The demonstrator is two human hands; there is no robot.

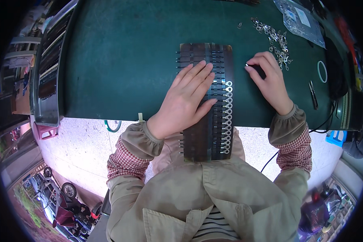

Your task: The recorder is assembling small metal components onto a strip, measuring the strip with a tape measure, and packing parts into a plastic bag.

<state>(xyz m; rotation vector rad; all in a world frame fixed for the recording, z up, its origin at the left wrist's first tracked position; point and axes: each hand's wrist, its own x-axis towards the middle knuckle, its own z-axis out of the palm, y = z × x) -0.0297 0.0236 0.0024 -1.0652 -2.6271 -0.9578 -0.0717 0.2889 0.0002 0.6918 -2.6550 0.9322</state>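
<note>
Left hand (184, 96) flat, open on board (197, 143); right hand (271, 79) pinched on something small (247, 65), perhaps metal; could drop through loose grip.

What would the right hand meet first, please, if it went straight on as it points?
Probably the dark board, though depth is unclear and the right hand might pass above it.

A pink stool (46, 132) stands on the pale floor (86, 147) at left; apparently a motorbike (65, 216) shows lower down.
</note>
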